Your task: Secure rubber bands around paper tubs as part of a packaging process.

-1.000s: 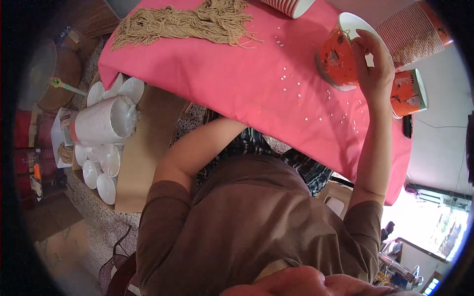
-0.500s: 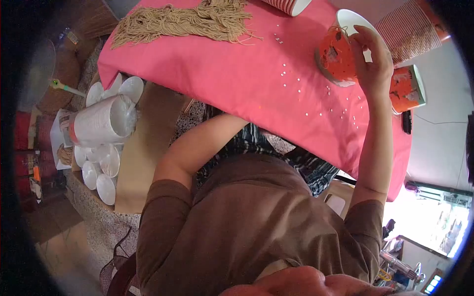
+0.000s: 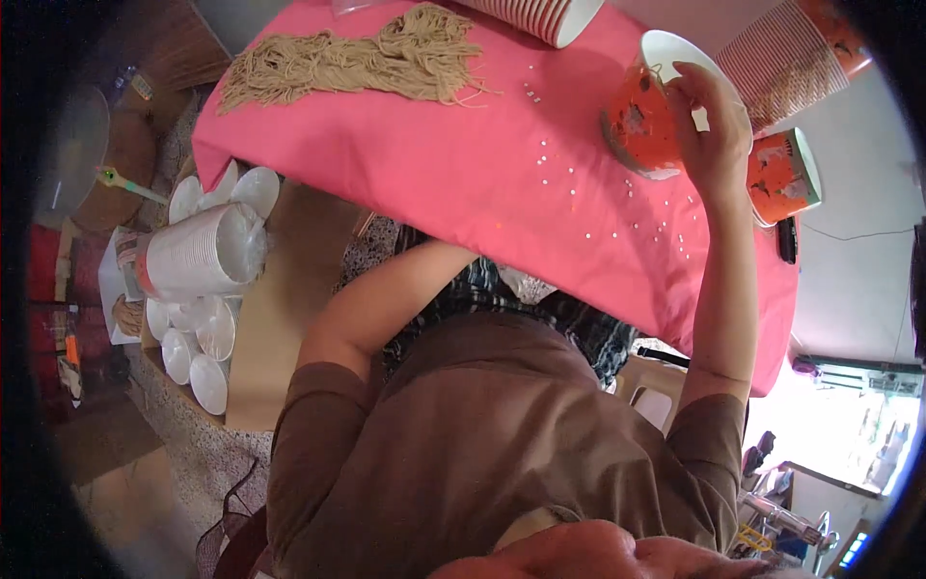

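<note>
My right hand is closed on an orange patterned paper cup with a white inside. Its fingers bend over the cup's rim, and a thin cord loop shows at that rim. The cup leans a little on the pink cloth. Beside my right wrist lies a second orange cup, tipped on its side. My left forearm runs under the table's near edge, so the cloth hides my left hand.
A tan cord bundle lies at the far left of the table. Stacked cups and another cup stack lie at the back. Small white bits dot the cloth. An open carton with white cups stands at left.
The whole view has shifted slightly. My right hand keeps its hold on the orange cup, and my left hand stays hidden beneath the table edge.
</note>
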`<state>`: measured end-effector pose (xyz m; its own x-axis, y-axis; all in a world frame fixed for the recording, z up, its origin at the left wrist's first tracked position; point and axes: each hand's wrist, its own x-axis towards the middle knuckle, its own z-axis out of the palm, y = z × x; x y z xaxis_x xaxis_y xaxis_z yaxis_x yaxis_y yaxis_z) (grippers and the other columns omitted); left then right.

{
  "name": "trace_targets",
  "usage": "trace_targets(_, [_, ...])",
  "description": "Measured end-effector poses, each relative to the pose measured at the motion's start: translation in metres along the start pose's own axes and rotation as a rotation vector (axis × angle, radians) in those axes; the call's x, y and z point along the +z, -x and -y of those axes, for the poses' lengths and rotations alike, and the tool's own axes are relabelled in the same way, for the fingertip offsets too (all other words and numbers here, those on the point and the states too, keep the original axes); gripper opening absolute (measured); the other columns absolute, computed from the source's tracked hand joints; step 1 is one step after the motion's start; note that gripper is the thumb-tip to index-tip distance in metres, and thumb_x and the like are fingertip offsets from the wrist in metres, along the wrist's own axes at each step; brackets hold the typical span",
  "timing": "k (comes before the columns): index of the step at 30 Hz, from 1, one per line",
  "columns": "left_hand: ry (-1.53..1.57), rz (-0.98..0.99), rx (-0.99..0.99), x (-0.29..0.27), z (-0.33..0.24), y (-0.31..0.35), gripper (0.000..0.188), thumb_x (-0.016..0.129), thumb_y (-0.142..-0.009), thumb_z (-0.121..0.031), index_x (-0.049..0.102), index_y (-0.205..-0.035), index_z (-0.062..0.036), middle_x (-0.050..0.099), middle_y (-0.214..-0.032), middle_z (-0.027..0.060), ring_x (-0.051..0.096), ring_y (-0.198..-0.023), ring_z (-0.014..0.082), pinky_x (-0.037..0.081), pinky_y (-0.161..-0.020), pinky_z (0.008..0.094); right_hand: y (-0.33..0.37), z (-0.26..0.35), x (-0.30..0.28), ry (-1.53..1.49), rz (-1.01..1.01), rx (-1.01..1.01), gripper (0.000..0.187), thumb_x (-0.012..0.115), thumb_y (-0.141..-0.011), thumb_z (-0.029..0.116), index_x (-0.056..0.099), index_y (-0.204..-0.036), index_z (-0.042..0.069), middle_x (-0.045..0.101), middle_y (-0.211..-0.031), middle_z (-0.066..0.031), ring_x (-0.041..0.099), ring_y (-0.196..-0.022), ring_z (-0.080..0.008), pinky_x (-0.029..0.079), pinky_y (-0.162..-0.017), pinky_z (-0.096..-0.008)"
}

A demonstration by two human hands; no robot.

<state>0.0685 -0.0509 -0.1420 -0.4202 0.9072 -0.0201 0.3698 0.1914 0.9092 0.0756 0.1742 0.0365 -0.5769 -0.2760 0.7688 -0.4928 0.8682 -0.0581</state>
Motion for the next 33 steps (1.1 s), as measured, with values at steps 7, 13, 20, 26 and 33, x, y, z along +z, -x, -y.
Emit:
trace_targets(7, [-0.043,0.001,0.058,0.009,-0.023,0.037,0.048,0.049,-0.096,-0.035,0.047,-0.131,-0.0029,0.051,-0.134,0.0179,0.047,-0.125,0.0309,0.036,-0.107,0.0416,-0.002,0.002,-0.01,0.007,0.014,-0.007,0.034,0.066,-0.075,-0.006,0.06,-0.107,0.004,0.065,-0.087,-0.0109,0.065,-0.075,-0.0234,0.05,-0.067,-0.034])
trace_targets(13, [-0.109,0.474,0.001,-0.048,-0.108,0.052,0.03,0.054,-0.093,-0.024,0.059,-0.112,-0.0007,0.065,-0.105,0.0161,0.062,-0.1,0.0292,0.048,-0.088,0.0389,-0.004,0.008,-0.023,-0.259,0.098,0.237,0.039,0.064,-0.081,-0.004,0.055,-0.117,0.008,0.067,-0.084,-0.004,0.063,-0.075,-0.0142,0.045,-0.063,-0.0273])
trace_targets(20, [0.619,-0.359,0.111,-0.077,-0.123,-0.044,0.019,0.056,-0.096,-0.022,0.06,-0.101,-0.0045,0.062,-0.083,0.0003,0.058,-0.073,0.0076,0.046,-0.061,0.0221,-0.001,0.012,-0.028,-0.373,0.105,0.291,0.04,0.063,-0.079,-0.008,0.055,-0.116,0.005,0.067,-0.086,-0.0072,0.065,-0.076,-0.0158,0.046,-0.063,-0.0282])
trace_targets(26, [1.087,-0.398,0.026,-0.071,-0.116,-0.077,0.017,0.062,-0.092,-0.021,0.062,-0.098,-0.0053,0.063,-0.085,0.0014,0.058,-0.07,0.0089,0.048,-0.063,0.0238,-0.001,0.016,-0.023,-0.091,0.096,-0.037,0.045,0.069,-0.073,0.003,0.055,-0.116,0.001,0.059,-0.08,-0.0111,0.059,-0.072,-0.0288,0.049,-0.064,-0.0401])
trace_targets(33, [1.118,-0.333,0.089,-0.072,-0.113,-0.078,0.016,0.063,-0.093,-0.02,0.062,-0.097,-0.0043,0.062,-0.084,0.0009,0.059,-0.073,0.0108,0.051,-0.067,0.0272,-0.003,0.022,-0.026,0.0,0.141,-0.09,0.045,0.066,-0.069,0.005,0.058,-0.112,0.0,0.06,-0.081,-0.0087,0.059,-0.077,-0.0265,0.05,-0.068,-0.0379])
